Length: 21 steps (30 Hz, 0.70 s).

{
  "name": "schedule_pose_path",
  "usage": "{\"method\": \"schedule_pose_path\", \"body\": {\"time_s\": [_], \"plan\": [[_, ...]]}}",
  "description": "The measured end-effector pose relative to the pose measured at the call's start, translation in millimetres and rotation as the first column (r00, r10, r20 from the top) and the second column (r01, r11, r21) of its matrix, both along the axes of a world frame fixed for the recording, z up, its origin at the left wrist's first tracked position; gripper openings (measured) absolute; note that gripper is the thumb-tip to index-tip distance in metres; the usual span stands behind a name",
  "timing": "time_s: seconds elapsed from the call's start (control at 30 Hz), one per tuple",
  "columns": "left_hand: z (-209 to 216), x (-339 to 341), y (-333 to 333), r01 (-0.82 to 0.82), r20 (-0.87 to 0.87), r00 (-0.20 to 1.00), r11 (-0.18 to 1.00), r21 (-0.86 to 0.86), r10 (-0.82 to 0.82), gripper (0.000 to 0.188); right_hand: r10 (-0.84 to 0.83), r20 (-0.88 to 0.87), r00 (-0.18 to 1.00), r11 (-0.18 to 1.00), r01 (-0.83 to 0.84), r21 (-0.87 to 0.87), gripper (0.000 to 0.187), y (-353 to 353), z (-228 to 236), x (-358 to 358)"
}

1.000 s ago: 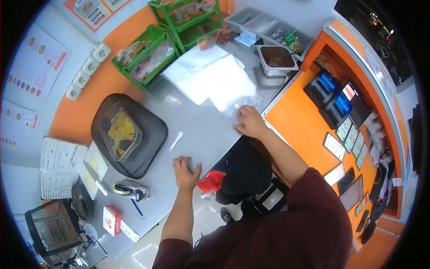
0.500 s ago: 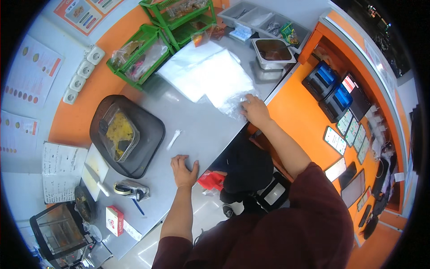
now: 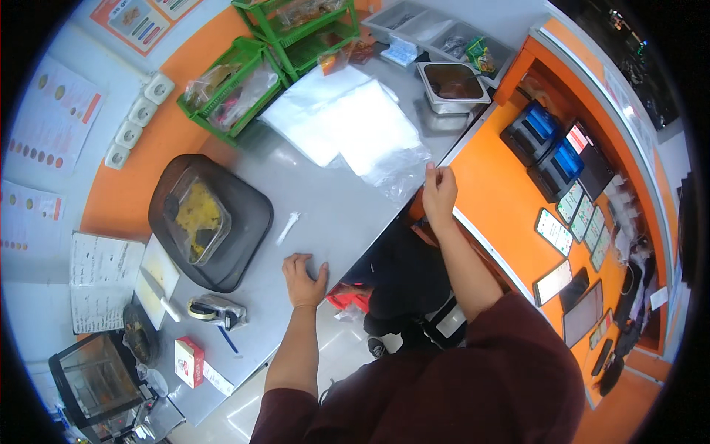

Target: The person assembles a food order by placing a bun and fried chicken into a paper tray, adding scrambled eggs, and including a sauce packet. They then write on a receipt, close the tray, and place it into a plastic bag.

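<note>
My left hand [image 3: 305,281] rests on the grey table near its front edge, fingers spread and holding nothing. A white plastic spoon or similar small utensil [image 3: 288,227] lies just beyond it. My right hand [image 3: 440,194] is at the table's right edge with its fingers drawn together. Its fingertips meet the corner of a clear plastic bag [image 3: 396,177], apparently pinching it. That bag joins a spread of white translucent plastic sheets or bags [image 3: 336,115] lying flat. Left of them, a black tray [image 3: 248,237] bears a clear tub of yellow food [image 3: 200,214].
Green baskets [image 3: 237,96] and a grey divided bin [image 3: 421,26] stand at the back. A metal pan of brown sauce [image 3: 451,81] is at the far right. A knife [image 3: 159,296] lies left; phones [image 3: 553,231] cover the orange counter [image 3: 481,189]. A tape dispenser [image 3: 214,311] sits nearer.
My right hand has moved right and slightly nearer, off the bag's middle to its corner, and its fingers have closed. My left hand stays in place.
</note>
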<state>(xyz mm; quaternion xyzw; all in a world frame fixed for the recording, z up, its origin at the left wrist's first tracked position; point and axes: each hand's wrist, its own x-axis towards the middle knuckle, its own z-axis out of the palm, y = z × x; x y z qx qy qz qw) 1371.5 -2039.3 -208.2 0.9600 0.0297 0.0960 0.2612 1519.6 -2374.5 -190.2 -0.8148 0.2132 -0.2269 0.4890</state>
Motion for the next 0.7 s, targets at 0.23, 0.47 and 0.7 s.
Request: {"method": "schedule_pose_path", "body": {"time_s": [0.23, 0.47, 0.7], "plan": [[8, 2, -4, -0.029, -0.068, 0.997, 0.999, -0.016, 0.028, 0.044, -0.008, -0.043, 0.999, 0.999, 0.009, 0.039, 0.032, 21, -23, 15], [3, -2, -1, -0.035, -0.027, 0.999, 0.999, 0.005, 0.035, 0.045, -0.030, -0.080, 0.996, 0.764, 0.074, 0.641, 0.021, 19, -6, 2], [0, -1, 0, -0.010, -0.021, 1.000, 1.000, 0.015, 0.010, 0.045, 0.040, -0.214, 0.976, 0.992, -0.064, -0.105, 0.042, 19, -35, -24]]}}
